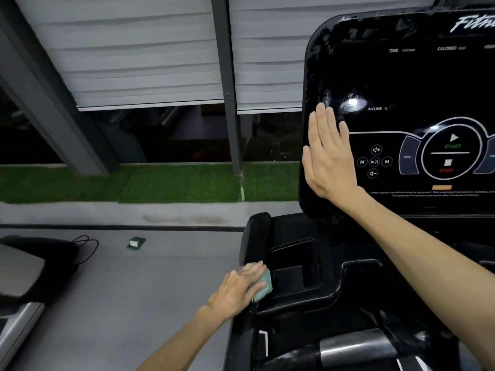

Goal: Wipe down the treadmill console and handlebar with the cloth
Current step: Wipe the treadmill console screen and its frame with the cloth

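head view looks down and forward at a black treadmill on the right side of the frame. the left grip point(238, 287) holds a small green cloth point(265, 286), fingers bent over its top and thumb below, so only one edge of it shows. that edge runs roughly away from the person, along the left rim of the black tray point(334, 293), and the cloth touches the rim just beside a square cup well point(292, 266). motion blur hides the finer shape of the cloth.

the right grip point(328, 156) is wide and flat, fingers straight and close together, pointing up, palm against the left part of the console point(428, 84). the console is a glossy black panel tilted back, its face toward the person, with white labels, round media buttons point(374, 162) just right of the palm and a start and stop dial point(451, 153) further right. the right forearm crosses in front of the tray and hides part of it.

a black post point(255, 236) rises just beyond the cloth. a silver and black handlebar point(356, 346) lies across the bottom, near the person.

left of the treadmill lies grey floor point(134, 303) with a small green box point(136, 243), a looped cable point(87, 247) and part of another machine point(24, 269). beyond are a strip of fake grass point(120, 183), a dark window and lowered blinds point(134, 49).
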A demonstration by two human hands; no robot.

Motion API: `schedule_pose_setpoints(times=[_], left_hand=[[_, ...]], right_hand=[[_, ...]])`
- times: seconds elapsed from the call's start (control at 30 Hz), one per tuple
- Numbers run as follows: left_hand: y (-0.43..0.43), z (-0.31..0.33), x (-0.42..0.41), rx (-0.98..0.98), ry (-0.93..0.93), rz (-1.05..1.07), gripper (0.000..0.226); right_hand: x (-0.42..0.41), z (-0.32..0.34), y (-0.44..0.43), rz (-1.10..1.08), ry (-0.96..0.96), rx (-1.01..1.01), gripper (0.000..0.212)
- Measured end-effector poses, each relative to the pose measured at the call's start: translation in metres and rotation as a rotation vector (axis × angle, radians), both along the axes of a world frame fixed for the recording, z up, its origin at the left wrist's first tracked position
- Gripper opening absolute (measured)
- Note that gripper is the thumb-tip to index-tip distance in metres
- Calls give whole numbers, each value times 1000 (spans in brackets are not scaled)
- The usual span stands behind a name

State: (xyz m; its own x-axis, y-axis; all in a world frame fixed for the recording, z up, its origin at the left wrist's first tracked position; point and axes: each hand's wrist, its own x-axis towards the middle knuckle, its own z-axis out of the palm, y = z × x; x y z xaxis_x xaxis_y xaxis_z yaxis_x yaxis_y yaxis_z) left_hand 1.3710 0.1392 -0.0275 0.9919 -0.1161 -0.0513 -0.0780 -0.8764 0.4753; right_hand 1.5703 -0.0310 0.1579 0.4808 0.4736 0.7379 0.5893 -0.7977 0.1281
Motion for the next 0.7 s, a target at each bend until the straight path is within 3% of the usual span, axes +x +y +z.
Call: schedule_pose_setpoints(times=[0.37, 0.7], left_hand=[[2, 1, 128, 38, 13, 68, 42], [0, -5, 33, -59, -117, 1, 42]], right_hand=[[3, 1, -3, -16, -42, -53, 58], [-4, 4, -2, -36, 6, -57, 59]])
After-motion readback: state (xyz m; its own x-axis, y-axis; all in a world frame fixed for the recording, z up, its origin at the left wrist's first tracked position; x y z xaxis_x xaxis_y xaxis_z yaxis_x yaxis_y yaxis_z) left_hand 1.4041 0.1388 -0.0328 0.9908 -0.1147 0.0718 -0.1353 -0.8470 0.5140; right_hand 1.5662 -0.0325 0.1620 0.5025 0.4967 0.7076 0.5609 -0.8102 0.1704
